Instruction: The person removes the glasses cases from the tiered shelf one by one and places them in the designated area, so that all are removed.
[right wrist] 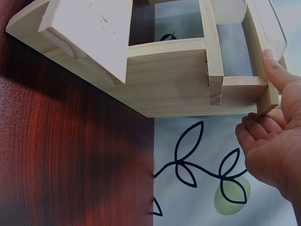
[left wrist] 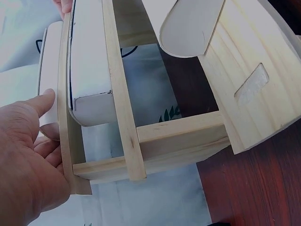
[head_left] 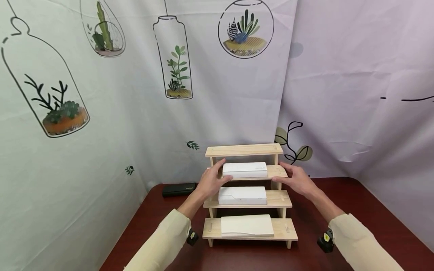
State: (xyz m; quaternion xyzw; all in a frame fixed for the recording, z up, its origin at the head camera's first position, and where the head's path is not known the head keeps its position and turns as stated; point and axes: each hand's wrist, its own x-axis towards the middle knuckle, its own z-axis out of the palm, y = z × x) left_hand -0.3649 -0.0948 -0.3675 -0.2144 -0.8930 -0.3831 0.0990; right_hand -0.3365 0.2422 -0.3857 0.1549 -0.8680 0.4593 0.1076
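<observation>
A pale wooden stepped rack (head_left: pixel 281 223) with several tiers stands on the table. On the tier second from the top lies a long white case (head_left: pixel 245 170). My left hand (head_left: pixel 211 181) pinches its left end, the thumb at the front and the other fingers behind. In the left wrist view the rounded end of this case (left wrist: pixel 49 131) shows between thumb and fingers. My right hand (head_left: pixel 298 180) grips the right end of the same tier. Its thumb rests on the front edge of the board (right wrist: pixel 267 100), with fingers curled at the board's end.
Another white case (head_left: pixel 242 195) lies one tier lower, and a cream-coloured case (head_left: pixel 247 226) on the lowest. A black case (head_left: pixel 178 189) sits on the dark red table (head_left: pixel 156 222), left of the rack. Behind hangs a pale curtain (head_left: pixel 223 109) with printed plants.
</observation>
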